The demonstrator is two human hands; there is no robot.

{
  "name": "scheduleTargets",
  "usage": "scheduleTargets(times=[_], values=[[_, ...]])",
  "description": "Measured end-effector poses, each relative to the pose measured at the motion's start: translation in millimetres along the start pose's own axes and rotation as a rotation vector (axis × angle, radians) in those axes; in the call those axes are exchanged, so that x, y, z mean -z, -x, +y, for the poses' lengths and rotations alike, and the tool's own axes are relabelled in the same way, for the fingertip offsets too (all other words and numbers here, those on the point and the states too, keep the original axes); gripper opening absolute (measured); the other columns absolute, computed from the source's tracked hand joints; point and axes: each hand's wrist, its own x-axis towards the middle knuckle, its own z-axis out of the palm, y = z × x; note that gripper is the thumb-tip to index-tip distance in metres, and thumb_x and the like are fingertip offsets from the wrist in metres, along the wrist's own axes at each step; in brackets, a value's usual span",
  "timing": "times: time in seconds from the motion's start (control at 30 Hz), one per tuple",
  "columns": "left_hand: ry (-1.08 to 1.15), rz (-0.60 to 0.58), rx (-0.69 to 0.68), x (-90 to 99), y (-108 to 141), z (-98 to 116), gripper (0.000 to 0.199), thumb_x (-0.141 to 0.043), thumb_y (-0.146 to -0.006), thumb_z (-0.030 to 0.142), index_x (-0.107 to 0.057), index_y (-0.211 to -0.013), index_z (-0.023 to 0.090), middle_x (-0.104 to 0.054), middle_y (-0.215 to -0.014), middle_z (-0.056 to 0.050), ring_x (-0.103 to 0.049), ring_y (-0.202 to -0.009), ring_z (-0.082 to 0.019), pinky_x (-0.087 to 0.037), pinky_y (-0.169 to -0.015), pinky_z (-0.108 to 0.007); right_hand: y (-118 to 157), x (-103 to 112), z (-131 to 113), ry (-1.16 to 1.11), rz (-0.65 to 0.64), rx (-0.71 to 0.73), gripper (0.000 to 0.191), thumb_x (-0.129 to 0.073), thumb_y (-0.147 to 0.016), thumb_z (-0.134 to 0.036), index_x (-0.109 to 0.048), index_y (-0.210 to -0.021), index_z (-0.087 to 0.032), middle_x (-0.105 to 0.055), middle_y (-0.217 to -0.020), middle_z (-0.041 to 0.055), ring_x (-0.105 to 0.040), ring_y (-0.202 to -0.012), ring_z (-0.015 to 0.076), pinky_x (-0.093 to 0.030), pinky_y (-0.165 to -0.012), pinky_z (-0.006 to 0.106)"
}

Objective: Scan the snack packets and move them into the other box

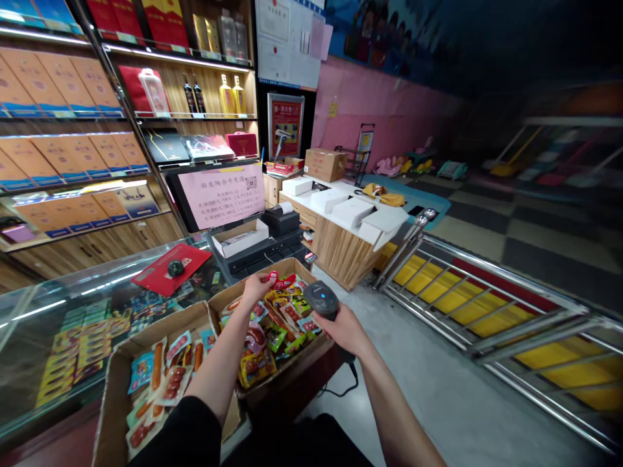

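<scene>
Orange boxes (53,78) are lined up on lit shelves at far left, above a glass counter (24,363) on which a red sheet (156,272) is topped by a dark round object (175,268). In the foreground, an open left carton (111,389) is partly filled with wrapped sausages (172,383). Behind, a monitor (174,201) is largely covered by a pink notice (219,194). At center, a red packet (283,283) is pinched between the thumb and fingers of the left hand (257,290), held above the back of a right carton (296,363), which is filled with brightly colored snack packets (275,337). A dark handheld scanner (321,297), its blue light showing, is gripped in the right hand (346,329) over that carton's right end, near the red packet but apart from it. Farther right, white boxes (353,207) are spread across a wooden-sided table (341,250), and a checkered floor (501,227) is bordered by a steel railing (487,266).
</scene>
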Motion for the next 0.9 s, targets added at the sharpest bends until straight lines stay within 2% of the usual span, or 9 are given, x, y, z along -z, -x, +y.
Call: scheduleTargets(times=[0.13, 0.2, 0.3, 0.4, 0.5, 0.73, 0.9], values=[[0.359, -0.042, 0.107, 6.0, 1.6, 0.1, 0.024, -0.090, -0.061, 0.024, -0.071, -0.075, 0.016, -0.071, -0.065, -0.002, -0.065, -0.057, -0.014, -0.050, -0.057, -0.022, -1.0, -5.2, -2.6, -0.023, -0.055, 0.017, 0.029, -0.066, -0.077, -0.037, -0.072, -0.099, -0.020, -0.067, -0.060, -0.0002, -0.059, -0.048, 0.0177, -0.048, -0.048, 0.029], [0.447, -0.056, 0.151, 6.6, 3.4, 1.3, 0.032, -0.094, -0.056, 0.023, -0.067, -0.073, 0.016, -0.071, -0.066, -0.001, -0.066, -0.057, -0.013, -0.053, -0.056, -0.022, -1.8, -7.7, -0.9, -0.015, -0.042, 0.059, 0.033, -0.067, -0.076, -0.036, -0.071, -0.105, -0.019, -0.071, -0.068, 0.0012, -0.064, -0.055, 0.0191, -0.052, -0.052, 0.030], [0.493, -0.071, 0.192, 8.0, 5.9, 3.8, 0.037, -0.096, -0.053, 0.021, -0.064, -0.072, 0.015, -0.070, -0.066, 0.000, -0.067, -0.058, -0.013, -0.054, -0.056, -0.022, -2.0, -9.5, 1.6, -0.003, -0.020, 0.110, 0.034, -0.068, -0.076, -0.035, -0.071, -0.107, -0.020, -0.073, -0.075, 0.0020, -0.070, -0.073, 0.0224, -0.057, -0.066, 0.032], [0.512, -0.075, 0.202, 9.4, 7.0, 4.9, 0.037, -0.096, -0.053, 0.019, -0.064, -0.073, 0.015, -0.070, -0.067, 0.000, -0.068, -0.059, -0.014, -0.055, -0.056, -0.023, -0.7, -9.5, 1.7, 0.000, -0.037, 0.100, 0.029, -0.068, -0.077, -0.036, -0.072, -0.102, -0.020, -0.073, -0.075, 0.0027, -0.072, -0.082, 0.0247, -0.059, -0.073, 0.034], [0.518, -0.079, 0.205, 8.4, 6.7, 4.1, 0.036, -0.095, -0.054, 0.018, -0.065, -0.072, 0.014, -0.071, -0.067, -0.001, -0.069, -0.059, -0.014, -0.055, -0.055, -0.023, 0.3, -9.4, 2.0, 0.009, -0.021, 0.091, 0.030, -0.068, -0.077, -0.035, -0.072, -0.102, -0.020, -0.074, -0.076, 0.0030, -0.072, -0.085, 0.0254, -0.059, -0.075, 0.034], [0.560, -0.058, 0.208, 5.3, 6.6, 3.4, 0.035, -0.094, -0.052, 0.014, -0.064, -0.069, 0.013, -0.067, -0.062, 0.001, -0.067, -0.055, -0.014, -0.056, -0.055, -0.024, -0.2, -8.5, 6.2, 0.003, -0.018, 0.119, 0.048, -0.070, -0.076, -0.031, -0.068, -0.123, -0.021, -0.076, -0.084, 0.0018, -0.072, -0.086, 0.0234, -0.059, -0.076, 0.033], [0.561, -0.068, 0.212, 7.3, 6.2, 5.4, 0.035, -0.094, -0.050, 0.014, -0.065, -0.070, 0.012, -0.067, -0.063, 0.001, -0.067, -0.056, -0.013, -0.056, -0.054, -0.022, 0.8, -8.1, 4.4, -0.023, -0.001, 0.173, 0.053, -0.072, -0.076, -0.032, -0.066, -0.128, -0.022, -0.077, -0.090, 0.0025, -0.072, -0.085, 0.0229, -0.060, -0.077, 0.032]])
